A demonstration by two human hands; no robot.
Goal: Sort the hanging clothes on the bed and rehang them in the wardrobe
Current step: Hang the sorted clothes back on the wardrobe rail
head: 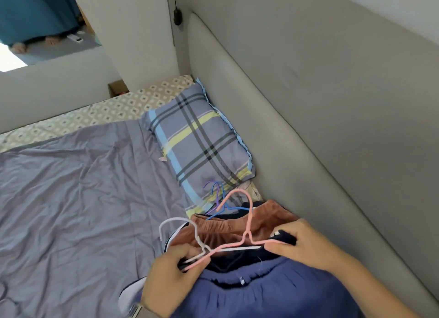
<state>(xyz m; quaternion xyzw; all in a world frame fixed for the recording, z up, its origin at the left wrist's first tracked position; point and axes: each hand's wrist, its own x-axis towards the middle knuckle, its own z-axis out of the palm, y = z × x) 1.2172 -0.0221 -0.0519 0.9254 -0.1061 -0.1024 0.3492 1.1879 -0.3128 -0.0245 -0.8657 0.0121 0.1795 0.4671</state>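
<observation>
Left hand fingers: the left hand [172, 273] pinches the near ends of two hangers together, thumb on top, fingers [187, 253] curled beneath.
Right hand fingers: the right hand [306, 243] grips the far end of the pink hanger [247, 222] along with a fold of dark navy garment [286, 237]; fingers curled round both.
Hangers held: the pink hanger and a white hanger [180, 225] lie nearly side by side, hooks pointing away from the person; the white bar sits just under the pink one.
Other hangers: a blue hanger [222, 199] and a purple hanger [210, 187] poke out behind, hooks overlapping the pink hook.
Clothes, location: the pile sits at the near right corner of the bed [71, 187], beside the headboard [308, 127] and just below the pillow [202, 139].
Clothes, appearance: a blue garment [261, 294] with gathered waistband lies nearest; a brown garment [237, 225], also gathered, lies behind; navy cloth lies between. All soft and crumpled.
Risk one: the hooks appear likely to snag on one another if a single hanger is pulled free.
Risk two: a loosely draped garment could slide off its bar when lifted, given both hands hold only the ends.
Wardrobe: not in view.
</observation>
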